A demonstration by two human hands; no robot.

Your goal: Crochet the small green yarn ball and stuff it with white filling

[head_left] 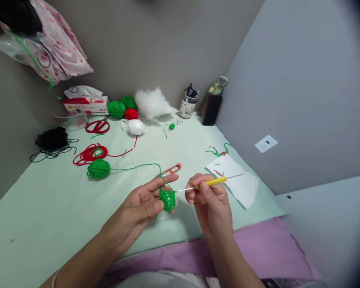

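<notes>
Between the thumb and fingers of my left hand [142, 204] is a small round green crochet piece [168, 201] with some white showing through it. Green yarn [138, 165] runs from a green yarn ball [99, 169] over my raised left index finger to the piece. My right hand [211, 200] is closed round the yellow handle of a crochet hook [213, 182]. The hook's thin metal tip points left and meets the piece at its upper right edge. An orange stitch marker [172, 169] shows just beyond my left fingertips, on or near the table.
Red scissors [97, 126], a tissue box [85, 105], white stuffing [154, 104] and a pen cup [188, 105] line the back. Black yarn [51, 139] and red yarn [91, 154] lie left. White paper [237, 180] with yarn scraps lies right, beside the grey partition [312, 100].
</notes>
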